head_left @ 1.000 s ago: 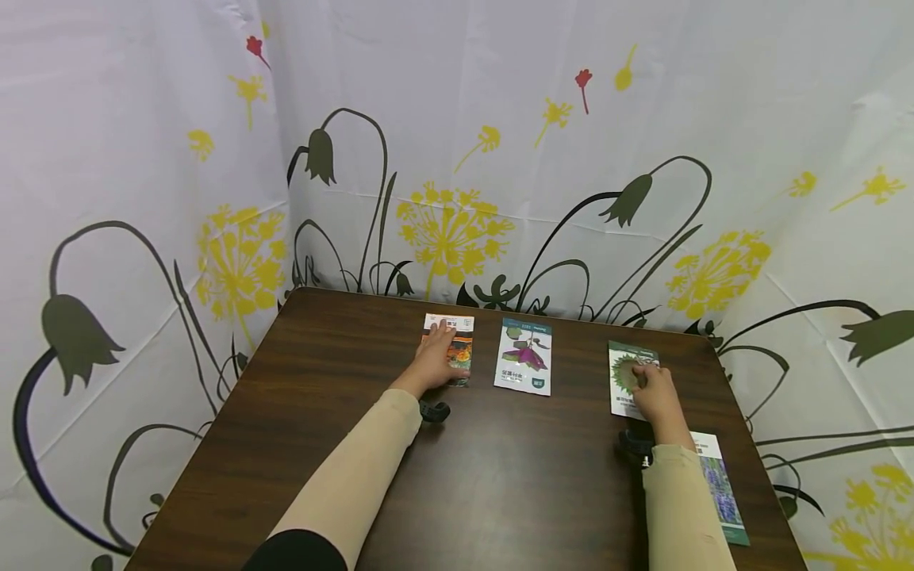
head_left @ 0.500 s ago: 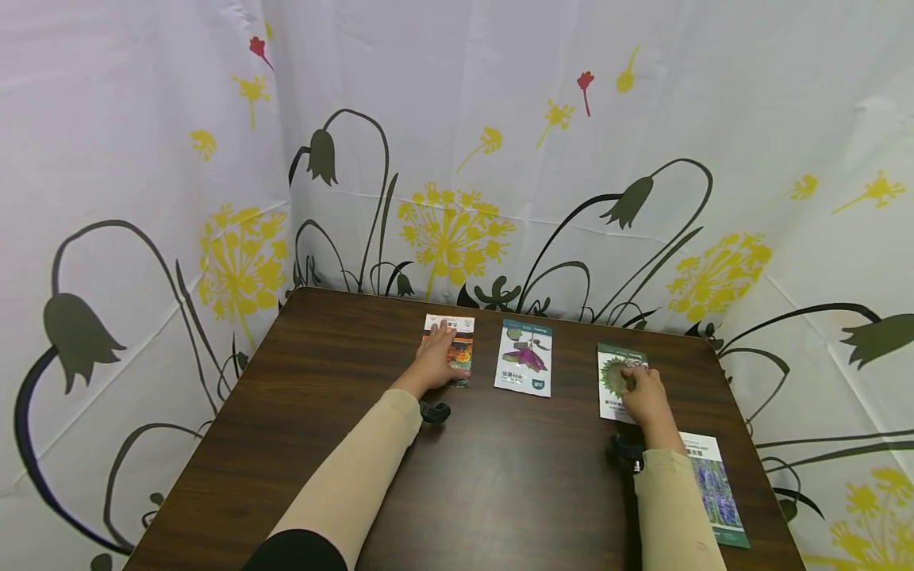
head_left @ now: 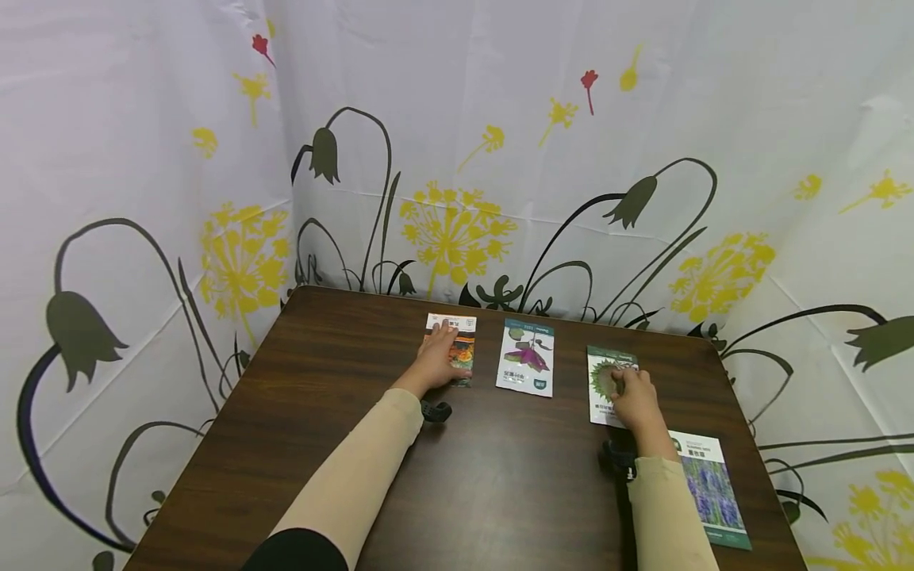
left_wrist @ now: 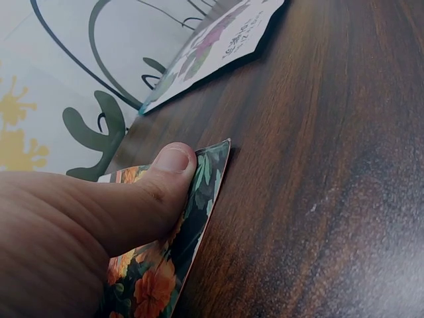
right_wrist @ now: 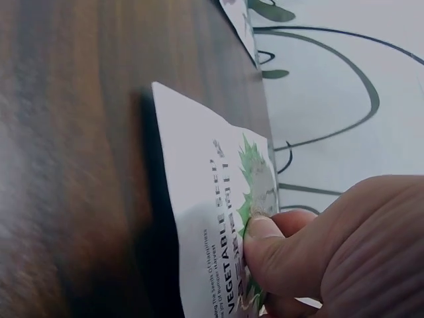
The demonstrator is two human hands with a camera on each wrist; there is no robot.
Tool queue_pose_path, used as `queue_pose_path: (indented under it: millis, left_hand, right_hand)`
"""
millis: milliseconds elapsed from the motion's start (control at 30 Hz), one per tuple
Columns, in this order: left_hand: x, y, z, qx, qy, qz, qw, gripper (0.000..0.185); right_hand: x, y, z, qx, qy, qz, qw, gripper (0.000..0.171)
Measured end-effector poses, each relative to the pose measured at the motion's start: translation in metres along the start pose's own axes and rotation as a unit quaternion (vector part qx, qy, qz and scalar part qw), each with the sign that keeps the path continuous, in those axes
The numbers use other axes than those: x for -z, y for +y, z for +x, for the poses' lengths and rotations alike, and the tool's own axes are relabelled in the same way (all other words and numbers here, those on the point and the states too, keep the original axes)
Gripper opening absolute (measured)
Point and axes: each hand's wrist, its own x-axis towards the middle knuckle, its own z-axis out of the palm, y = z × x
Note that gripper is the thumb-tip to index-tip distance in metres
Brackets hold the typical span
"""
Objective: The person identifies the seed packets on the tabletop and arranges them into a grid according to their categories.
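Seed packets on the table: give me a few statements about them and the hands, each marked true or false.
1. Four packets lie on the table. True: the orange packet, the purple packet, the green packet and the lavender packet.
2. The left hand rests on the orange packet. True.
3. The right hand touches the lavender packet. False: its fingers are on the green packet.
4. The purple packet lies under a hand. False: it lies untouched between the two hands.
5. The green packet is printed with the word VEGETABLE. True, by the right wrist view.
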Motion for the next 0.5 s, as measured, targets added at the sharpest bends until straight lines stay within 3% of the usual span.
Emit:
queue_pose_path:
  millis: [300,500]
  left_hand:
    - [0.002,0.002,0.001,-0.003,0.009,0.003,0.9999,0.108]
    - [0.0,0.003,0.0,0.002,0.003,0.001,1.0,0.108]
  right_hand:
    - [-0.007,-0.007,-0.004,0.021,0.019,0.011,1.0,0.046]
    - [-0.011,-0.009,-0.006,0.017,0.008,0.005,1.0,0.046]
